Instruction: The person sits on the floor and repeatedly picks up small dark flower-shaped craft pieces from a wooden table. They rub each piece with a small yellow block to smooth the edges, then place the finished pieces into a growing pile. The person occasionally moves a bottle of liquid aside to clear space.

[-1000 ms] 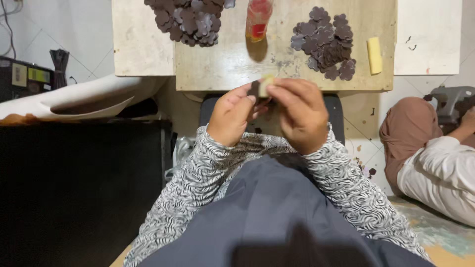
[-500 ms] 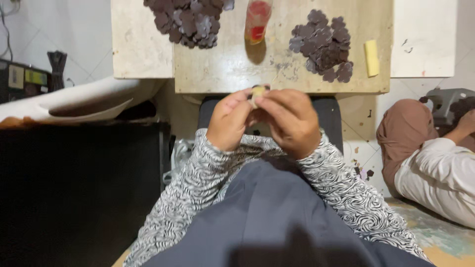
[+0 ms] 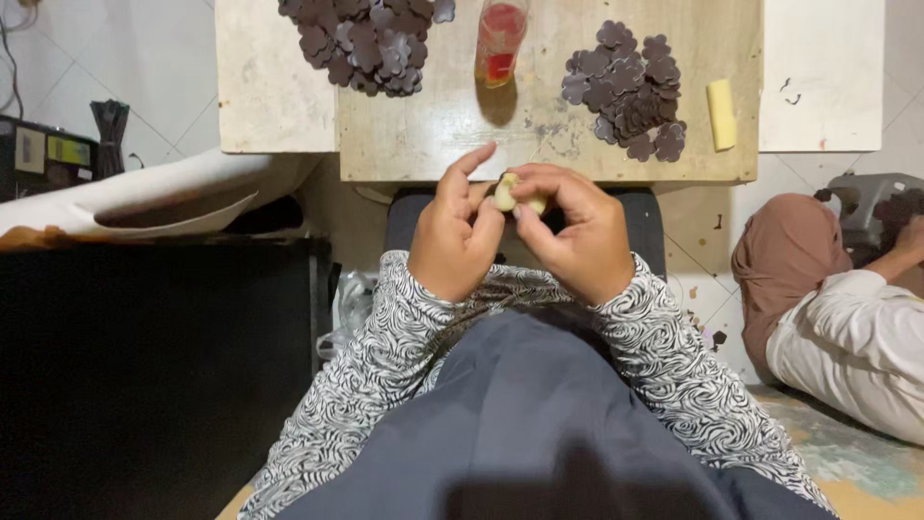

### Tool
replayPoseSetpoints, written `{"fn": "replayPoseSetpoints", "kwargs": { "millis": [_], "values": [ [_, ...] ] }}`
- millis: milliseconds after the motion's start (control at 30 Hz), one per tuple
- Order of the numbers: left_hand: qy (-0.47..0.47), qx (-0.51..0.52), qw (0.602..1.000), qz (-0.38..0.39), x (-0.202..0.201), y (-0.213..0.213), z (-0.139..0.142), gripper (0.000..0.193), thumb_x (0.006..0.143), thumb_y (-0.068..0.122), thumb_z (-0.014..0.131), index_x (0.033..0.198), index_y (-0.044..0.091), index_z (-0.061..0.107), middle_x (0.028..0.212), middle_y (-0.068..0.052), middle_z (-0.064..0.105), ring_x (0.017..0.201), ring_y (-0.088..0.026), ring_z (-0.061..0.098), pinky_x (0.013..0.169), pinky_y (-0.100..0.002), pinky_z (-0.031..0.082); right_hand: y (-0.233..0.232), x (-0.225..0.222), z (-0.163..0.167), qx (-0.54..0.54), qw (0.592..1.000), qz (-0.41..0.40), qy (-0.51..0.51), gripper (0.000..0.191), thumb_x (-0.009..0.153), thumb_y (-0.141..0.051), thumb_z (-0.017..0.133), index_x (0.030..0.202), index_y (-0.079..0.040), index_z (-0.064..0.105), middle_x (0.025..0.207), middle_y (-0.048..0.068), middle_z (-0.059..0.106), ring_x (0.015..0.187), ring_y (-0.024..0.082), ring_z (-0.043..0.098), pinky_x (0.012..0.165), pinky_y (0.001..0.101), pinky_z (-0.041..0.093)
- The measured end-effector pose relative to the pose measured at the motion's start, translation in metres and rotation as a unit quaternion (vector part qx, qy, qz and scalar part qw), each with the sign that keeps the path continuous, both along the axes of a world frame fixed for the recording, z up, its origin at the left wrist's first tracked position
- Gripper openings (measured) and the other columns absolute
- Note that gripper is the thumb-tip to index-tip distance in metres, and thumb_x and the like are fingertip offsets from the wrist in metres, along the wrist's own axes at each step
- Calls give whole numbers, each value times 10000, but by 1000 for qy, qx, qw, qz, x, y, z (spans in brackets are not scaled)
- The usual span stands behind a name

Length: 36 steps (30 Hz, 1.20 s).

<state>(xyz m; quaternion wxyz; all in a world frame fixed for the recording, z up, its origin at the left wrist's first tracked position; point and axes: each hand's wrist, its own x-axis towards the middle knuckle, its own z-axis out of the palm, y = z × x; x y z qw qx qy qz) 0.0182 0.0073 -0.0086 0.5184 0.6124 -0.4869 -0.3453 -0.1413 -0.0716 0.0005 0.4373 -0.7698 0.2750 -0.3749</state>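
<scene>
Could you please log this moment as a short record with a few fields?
left hand: pinches the small pale piece
right hand: pinches the same piece from the other side
board: two heaps of dark flower-shaped cutouts, a small bottle of red liquid, a yellow block
nearby: another person on the floor at right

Pale tiled floor point(image 3: 115, 77) w/ diagonal grout lines fills upper left & right of frame. Low wooden board table point(image 3: 433, 144) sits top centre, flanked by white panels point(image 3: 818, 77); black cabinet point(image 3: 144, 366) fills lower left. Patterned mat point(image 3: 847, 462) at bottom right; light is even, indoor.
</scene>
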Motion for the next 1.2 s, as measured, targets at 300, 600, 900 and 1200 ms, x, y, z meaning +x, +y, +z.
{"fn": "replayPoseSetpoints", "kwargs": {
  "millis": [300, 600, 900, 1200],
  "values": [
    [339, -20, 937, -86, -1, -11, -32, 413, 1063, -2, 580, 1471, -54, 542, 1229, -67, 676, 1049, -89, 632, 935, -240, 543, -7, -4, -36, 427, 878, 19, -216, 120, 1008, 22, 649, 1129, 20, 649, 1054, 96, 725, 922, 151, 687, 859, 288, 568],
    [366, 43, 928, -52, 3, -11, -47, 367, 1057, 68, 494, 1410, -21, 544, 1228, -60, 690, 1090, -106, 670, 913, -280, 576, -2, 1, -15, 104, 987, -33, -115, 202, 1040, 26, 646, 1238, 20, 680, 1250, 114, 641, 1120, 187, 669, 1010, 296, 559],
    [375, 30, 926, -44, 1, -6, -40, 413, 1063, 81, 484, 1458, -38, 505, 1355, -104, 653, 1220, -174, 666, 984, -315, 562, -12, 2, -7, -159, 979, -95, 82, 183, 921, -3, 763, 1101, -37, 752, 1117, 127, 706, 1006, 253, 717, 882, 334, 586],
    [572, 0, 818, -57, 11, -10, -40, 424, 1158, 72, 459, 1518, -139, 534, 1269, -202, 672, 1028, -199, 661, 850, -315, 554, 7, 1, -1, -209, 977, -41, 18, 266, 908, -2, 765, 1169, -37, 727, 1187, 151, 679, 1091, 310, 704, 959, 382, 585]
  ]
}}
